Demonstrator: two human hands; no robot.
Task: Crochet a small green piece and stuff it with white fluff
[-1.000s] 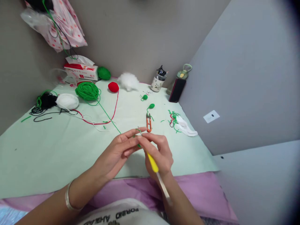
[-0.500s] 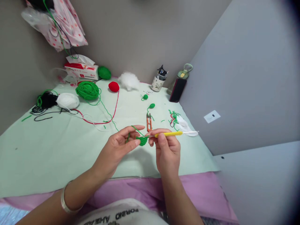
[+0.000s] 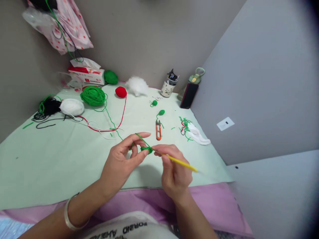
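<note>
Pinched between the thumb and fingers of my left hand [image 3: 124,154] is a small green crochet piece [image 3: 146,150]. Green yarn [image 3: 143,139] runs over its raised index finger and slants down to the piece. My right hand [image 3: 175,171] grips a crochet hook [image 3: 183,162] by its yellow handle, the back end tilted down to the right. The hook's tip meets the crochet piece, though the exact stitch is too small to make out. Just beyond the hands lie orange thread snips [image 3: 158,130].
Green [image 3: 93,96], red [image 3: 121,92], white [image 3: 72,107] and black yarn [image 3: 51,106] lie at the left. White stuffing [image 3: 137,86], a jar [image 3: 168,86] and a phone [image 3: 189,95] stand at the back. Yarn scraps [image 3: 184,126] lie right, below two small green crocheted pieces [image 3: 161,112].
The crochet hook has swung from nearly level to sloping down rightward as my right hand turned. The green piece and my left fingers have shifted slightly left.
</note>
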